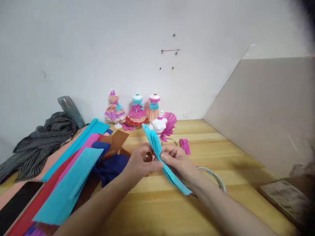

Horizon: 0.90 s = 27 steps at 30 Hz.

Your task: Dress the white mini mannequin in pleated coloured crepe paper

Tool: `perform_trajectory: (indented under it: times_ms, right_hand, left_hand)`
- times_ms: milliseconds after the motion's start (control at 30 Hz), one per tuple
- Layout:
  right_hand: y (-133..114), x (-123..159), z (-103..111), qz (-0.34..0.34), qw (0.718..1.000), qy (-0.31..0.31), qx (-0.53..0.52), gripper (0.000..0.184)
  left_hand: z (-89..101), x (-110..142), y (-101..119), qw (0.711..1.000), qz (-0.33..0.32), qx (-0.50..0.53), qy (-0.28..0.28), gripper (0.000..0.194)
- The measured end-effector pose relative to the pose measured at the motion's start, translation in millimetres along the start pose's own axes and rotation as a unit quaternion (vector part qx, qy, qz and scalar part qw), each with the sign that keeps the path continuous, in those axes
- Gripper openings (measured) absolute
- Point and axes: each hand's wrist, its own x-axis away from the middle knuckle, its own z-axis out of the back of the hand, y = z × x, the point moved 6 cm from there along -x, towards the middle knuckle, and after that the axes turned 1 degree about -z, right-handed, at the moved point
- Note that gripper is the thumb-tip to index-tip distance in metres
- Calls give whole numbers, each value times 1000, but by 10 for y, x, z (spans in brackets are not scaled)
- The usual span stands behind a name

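A strip of turquoise crepe paper (155,141), pleated into narrow folds, is held slantwise over the table. My left hand (141,164) pinches its left edge between thumb and fingers. From the other side my right hand (176,160) grips the same folds near the middle. The strip's lower end hangs loose beside my right wrist. Just behind it stands a small white dress form (159,125) with a magenta pleated fan (169,124) at its side. A small gathered magenta paper piece (185,146) lies to the right of my hands.
Three dress forms in paper dresses (136,113) stand against the wall. Colored paper sheets (71,183), a phone (19,203) and a striped cloth (46,141) lie on the left. A ring-shaped roll (216,178) is by my right forearm; a brown box (283,200) sits far right.
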Motion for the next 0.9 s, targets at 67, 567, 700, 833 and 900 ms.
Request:
perform_trajectory:
  times_ms: [67, 567, 700, 833, 900]
  right_hand:
    - [5, -2, -9, -14, 1000, -26, 0, 35]
    - [31, 8, -63, -4, 995, -65, 77, 39]
    - [-152, 37, -52, 91, 961, -37, 260, 34]
    - [-394, 170, -106, 260, 847, 19, 463, 18]
    - [-437, 254, -161, 320, 787, 41, 526, 17]
  left_hand:
    - [0, 15, 9, 1000, -1, 18, -21, 41]
    - [-7, 23, 107, 997, 21, 71, -6, 29]
    - [88, -4, 143, 997, -22, 61, 46, 24]
    - [134, -15, 158, 993, -28, 72, 89, 23]
    - [143, -10, 146, 991, -29, 66, 109, 24]
